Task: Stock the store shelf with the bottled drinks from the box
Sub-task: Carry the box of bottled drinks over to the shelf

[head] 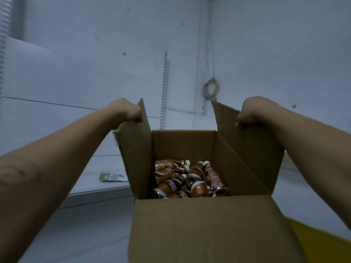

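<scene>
A brown cardboard box (190, 224) stands open in the middle of the view, all its flaps spread. Several brown bottled drinks (190, 179) with white caps lie jumbled on its bottom. My left hand (127, 111) grips the top edge of the left flap. My right hand (252, 111) grips the top edge of the right flap. Both arms reach forward from the lower corners. A white store shelf (95, 185) runs low on the left, behind the box.
White back panels (85, 73) rise behind the box, with a slotted upright rail (164, 88). A coiled cord (210, 89) hangs on the wall. A small printed packet (112, 177) lies on the low shelf. Something yellow (319, 243) sits at the bottom right.
</scene>
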A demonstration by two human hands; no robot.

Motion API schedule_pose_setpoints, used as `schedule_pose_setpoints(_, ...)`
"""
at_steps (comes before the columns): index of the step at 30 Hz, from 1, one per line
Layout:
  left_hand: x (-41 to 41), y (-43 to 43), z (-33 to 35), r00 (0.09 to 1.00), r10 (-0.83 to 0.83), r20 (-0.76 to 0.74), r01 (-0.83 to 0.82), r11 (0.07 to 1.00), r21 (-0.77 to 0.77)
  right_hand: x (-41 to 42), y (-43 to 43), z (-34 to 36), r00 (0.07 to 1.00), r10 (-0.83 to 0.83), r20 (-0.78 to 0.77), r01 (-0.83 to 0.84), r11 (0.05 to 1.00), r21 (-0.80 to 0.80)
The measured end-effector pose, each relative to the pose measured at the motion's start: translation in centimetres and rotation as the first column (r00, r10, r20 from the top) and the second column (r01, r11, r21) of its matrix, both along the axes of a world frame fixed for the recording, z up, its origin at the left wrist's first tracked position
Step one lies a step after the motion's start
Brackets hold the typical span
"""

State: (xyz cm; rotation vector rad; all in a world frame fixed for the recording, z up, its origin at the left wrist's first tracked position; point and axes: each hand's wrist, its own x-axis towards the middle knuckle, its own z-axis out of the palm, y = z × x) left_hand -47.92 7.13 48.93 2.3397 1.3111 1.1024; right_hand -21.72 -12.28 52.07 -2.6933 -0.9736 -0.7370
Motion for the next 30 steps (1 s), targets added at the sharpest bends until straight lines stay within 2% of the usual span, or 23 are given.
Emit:
schedule_pose_setpoints(5,-7.6,0.0,-0.8,0.971,0.214,-0.108,-0.219,0.975,-0.037,-4.8,6.2,-1.7,0.974,0.225,-0.016,-0.225,0.964,-0.138)
schedule_pose_setpoints(9,-14.6,-0.3,-3.2,0.890,0.410,-0.198,-0.429,0.901,-0.063,-8.9,11.4,-3.8,0.907,0.416,-0.067,-0.420,0.884,-0.203)
schedule_pose_setpoints(11,-17.5,-1.1,-4.5,0.855,0.481,-0.193,-0.506,0.855,-0.115,-10.9,13.5,-5.0,0.861,0.499,-0.097,-0.507,0.833,-0.219)
schedule_pose_setpoints(17,-25.8,-6.2,-9.2,0.631,0.744,-0.218,-0.775,0.608,-0.171,-19.9,19.6,-9.3,0.640,0.726,-0.252,-0.765,0.571,-0.297)
schedule_pose_setpoints(21,-29.1,-10.2,-11.8,0.475,0.851,-0.225,-0.877,0.435,-0.207,-25.5,21.8,-12.7,0.487,0.807,-0.333,-0.867,0.400,-0.297)
schedule_pose_setpoints(27,-32.8,-15.9,-17.3,0.233,0.931,-0.280,-0.961,0.176,-0.214,-32.2,23.1,-18.8,0.290,0.862,-0.417,-0.946,0.193,-0.259)
schedule_pose_setpoints(30,-34.6,-18.2,-20.3,0.141,0.939,-0.314,-0.970,0.067,-0.235,-35.3,23.0,-22.0,0.214,0.873,-0.438,-0.964,0.117,-0.239)
